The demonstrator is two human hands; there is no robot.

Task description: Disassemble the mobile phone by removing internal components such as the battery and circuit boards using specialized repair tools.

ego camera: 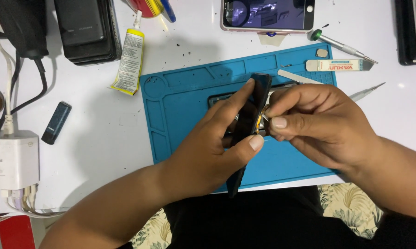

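The right hand [316,122] has its thumb and forefinger pressed together on something small and pale at the edge of the dark phone panel [251,122]; what exactly it pinches is too small to tell, though it sits beside a bit of yellowish ribbon there. The left hand [217,147] clasps the panel edge-on and nearly upright above the blue repair mat [189,97], thumb on one face and fingers along the other. The likeliest trouble, as I judge it, is at that pinch: a tug off-line or too strong could tear the thin ribbon or bend its connector. The panel is held only by its faces, so a slip of the left hand could drop it onto the mat or onto the dark part lying under it. Farther out, a pale flat pry tool [296,76] and a thin pointed probe [367,91] lie near the right wrist, and a sweep of the arm could knock them off the white worktop [97,133]. A yellow glue tube [129,62] lies left of the mat, well apart.
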